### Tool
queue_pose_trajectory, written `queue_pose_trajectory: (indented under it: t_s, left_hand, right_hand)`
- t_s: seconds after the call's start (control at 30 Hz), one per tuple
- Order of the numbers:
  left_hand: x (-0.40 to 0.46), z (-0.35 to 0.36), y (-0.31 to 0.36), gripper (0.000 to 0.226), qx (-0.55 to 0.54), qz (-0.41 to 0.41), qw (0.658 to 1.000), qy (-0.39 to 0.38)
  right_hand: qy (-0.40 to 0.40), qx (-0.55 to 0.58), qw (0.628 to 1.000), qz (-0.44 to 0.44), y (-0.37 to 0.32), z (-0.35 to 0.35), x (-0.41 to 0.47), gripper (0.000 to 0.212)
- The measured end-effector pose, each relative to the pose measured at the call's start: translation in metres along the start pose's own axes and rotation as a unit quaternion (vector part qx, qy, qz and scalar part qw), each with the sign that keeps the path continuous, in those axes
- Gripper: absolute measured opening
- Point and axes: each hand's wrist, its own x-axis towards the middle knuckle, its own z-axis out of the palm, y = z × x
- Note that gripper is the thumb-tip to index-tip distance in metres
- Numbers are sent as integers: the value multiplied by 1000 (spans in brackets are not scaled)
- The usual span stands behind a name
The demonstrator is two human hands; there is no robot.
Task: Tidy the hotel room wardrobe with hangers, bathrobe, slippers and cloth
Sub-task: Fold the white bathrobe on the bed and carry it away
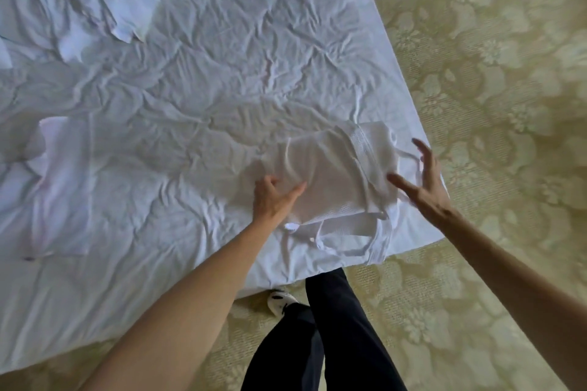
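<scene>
Left hand (pixel 273 197) presses bathrobe (pixel 336 181) near bed edge (pixel 409 105)

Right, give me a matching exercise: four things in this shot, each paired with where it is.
Things:
1. folded waffle bathrobe
2. left hand
3. right hand
4. flat white cloth

Places:
A. far left on the bed
B. near corner of the bed
C. on the robe's left edge
D. spread open at the robe's right side

Pairs: 1-B, 2-C, 3-D, 4-A
</scene>
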Motion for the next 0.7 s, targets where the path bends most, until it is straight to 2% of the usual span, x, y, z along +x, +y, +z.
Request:
queue_pose_trajectory:
  t_s: [0.07,0.13,0.17,0.2,0.27,0.33,0.4,0.47,0.53,0.7]
  left_hand:
    - [13,3,7,108,-31,-80,996,16]
    - [25,11,8,130,-46,-145,988,-10]
    - [30,16,8,140,-46,-158,986,-19]
    - [34,20,6,145,-50,-164,985,-22]
    - [44,28,4,133,-73,-164,983,-29]
    - [57,34,3,103,-92,-166,980,-54]
    - [71,37,3,93,-98,-161,978,-91]
    - [79,34,5,93,-108,-157,973,-131]
    - [79,31,6,84,-135,-154,967,-152]
    - [50,-3,5,65,-202,-148,962,-107]
  right_hand:
    - [4,-1,993,116,4,4,26,114]
    - [-62,53,972,221,15,12,48,127]
    - [-105,92,959,248,24,19,55,127]
    - [-138,117,952,248,29,24,59,115]
    - [-184,112,951,222,31,31,64,80]
    - [-227,109,944,215,29,36,69,72]
    - [-259,150,927,228,26,41,79,57]
    - [-271,178,916,236,21,46,88,51]
    - [-265,186,913,246,19,51,90,49]
    - [-261,193,915,238,-11,58,84,48]
